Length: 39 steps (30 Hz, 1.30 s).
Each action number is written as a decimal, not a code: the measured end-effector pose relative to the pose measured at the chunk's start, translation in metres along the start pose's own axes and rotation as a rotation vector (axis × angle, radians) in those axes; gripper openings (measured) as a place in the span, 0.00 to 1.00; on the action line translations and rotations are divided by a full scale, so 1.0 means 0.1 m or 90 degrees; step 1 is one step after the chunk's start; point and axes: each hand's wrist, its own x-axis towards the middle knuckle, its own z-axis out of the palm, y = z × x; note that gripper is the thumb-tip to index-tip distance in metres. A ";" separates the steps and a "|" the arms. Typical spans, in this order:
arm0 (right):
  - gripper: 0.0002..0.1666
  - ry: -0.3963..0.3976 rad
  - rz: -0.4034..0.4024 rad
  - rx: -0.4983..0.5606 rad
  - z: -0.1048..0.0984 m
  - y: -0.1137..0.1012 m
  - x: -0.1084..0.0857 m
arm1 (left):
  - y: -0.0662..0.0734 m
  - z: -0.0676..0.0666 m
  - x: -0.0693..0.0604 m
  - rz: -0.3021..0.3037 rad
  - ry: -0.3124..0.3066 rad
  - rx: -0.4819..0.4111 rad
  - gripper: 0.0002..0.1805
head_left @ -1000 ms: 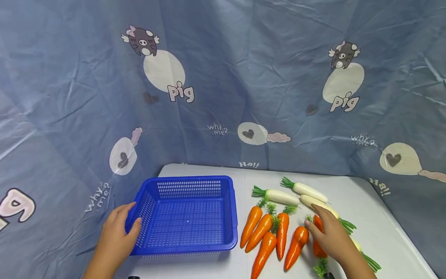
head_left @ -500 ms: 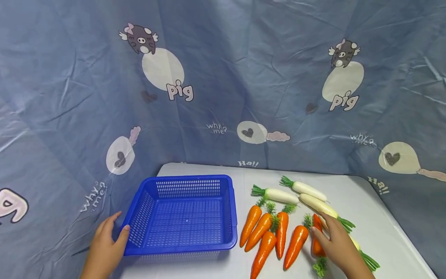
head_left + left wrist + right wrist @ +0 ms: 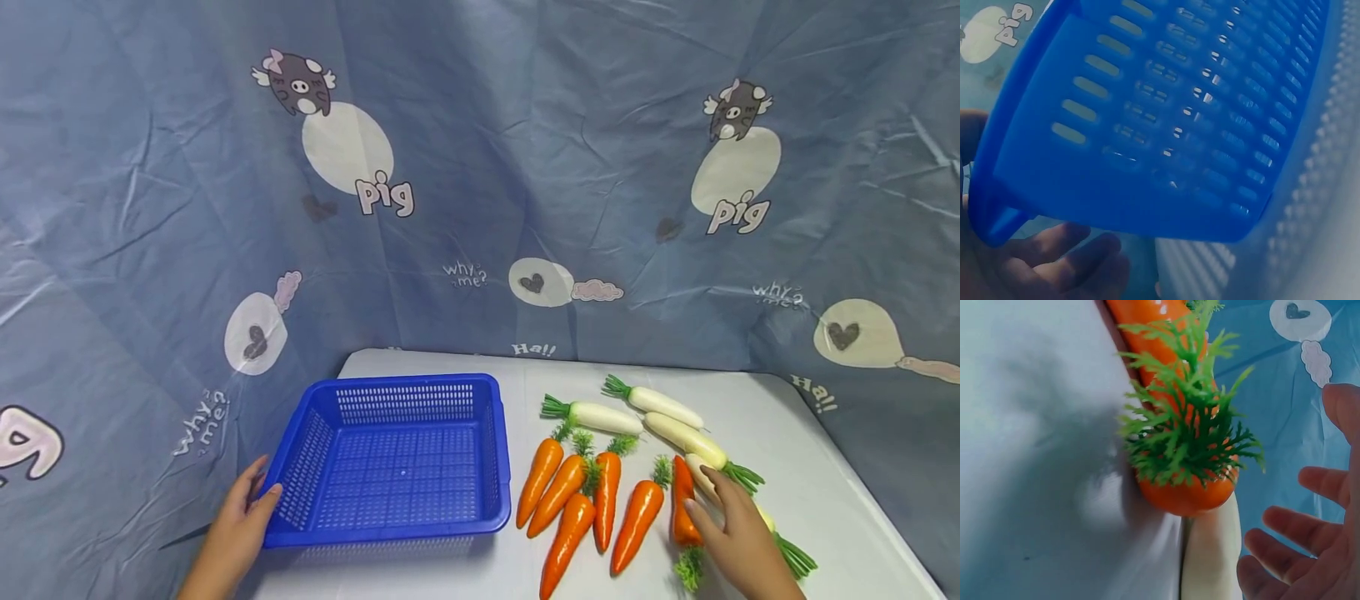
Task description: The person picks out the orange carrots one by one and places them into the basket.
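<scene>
Left hand (image 3: 242,518) at the 8 o'clock side of the blue basket (image 3: 397,532), thumb and fingers (image 3: 1088,258) parted right at the rim; whether they press it, you can't tell. Basket sits on the white desk (image 3: 450,583) at your 11 o'clock. Your right hand (image 3: 738,531) holds nothing, fingers spread wide, just beside the nearest carrot (image 3: 682,483), at that hand's 10 o'clock. Five other carrots (image 3: 607,500) lie toward its 9; white radishes (image 3: 600,419), 10 to 11.
</scene>
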 end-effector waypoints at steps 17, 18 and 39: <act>0.53 0.015 0.039 0.046 0.04 0.12 -0.12 | -0.04 0.01 0.12 -0.030 -0.084 -0.090 0.34; 0.53 0.018 0.041 0.052 0.05 0.13 -0.13 | -0.06 0.01 0.11 -0.027 -0.089 -0.107 0.34; 0.47 -0.056 0.080 0.120 0.25 0.07 0.08 | -0.11 0.11 0.18 0.006 -0.100 -0.230 0.33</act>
